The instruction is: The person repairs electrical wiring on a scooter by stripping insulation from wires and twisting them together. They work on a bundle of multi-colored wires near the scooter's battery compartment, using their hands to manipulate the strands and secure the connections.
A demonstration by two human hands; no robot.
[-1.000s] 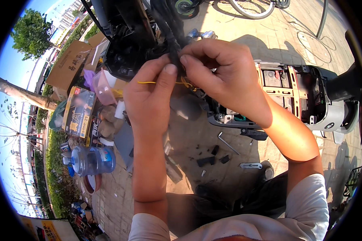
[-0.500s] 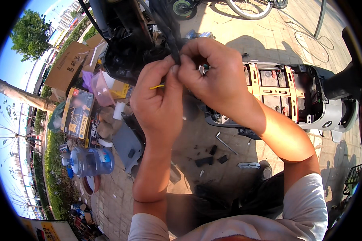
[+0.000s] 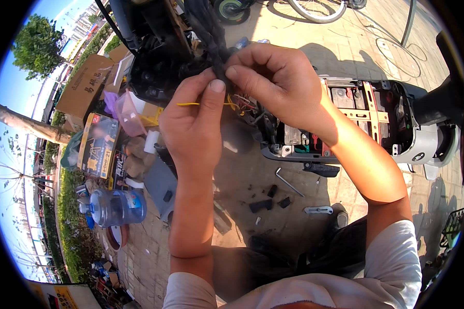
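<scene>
Both of my hands are raised at a black taped wire bundle (image 3: 219, 59) that hangs from the dark front frame (image 3: 160, 67) of a scooter. My left hand (image 3: 196, 113) pinches the bundle between thumb and fingers. A yellow wire (image 3: 188, 104) pokes out past its thumb, and its loop shows on the other side. My right hand (image 3: 278, 85) is closed on the same bundle just above and to the right, its fingertips partly hidden. Thin red and yellow wire ends (image 3: 242, 103) hang below the right hand. To the right lies the scooter body with batteries (image 3: 345, 98) under a metal bracket (image 3: 368, 116).
On the paving below lie a hex key (image 3: 290, 182), a utility knife (image 3: 318, 210) and black scraps (image 3: 261, 206). At left are a large clear water bottle (image 3: 119, 207), a grey panel (image 3: 160, 185), a tool box (image 3: 99, 144) and a cardboard carton (image 3: 86, 85). A bicycle wheel (image 3: 319, 10) stands far off.
Both hands have shifted slightly, the left one leftward and the right hand's grip loosening a little. More of the yellow wire and the coloured wire ends now shows.
</scene>
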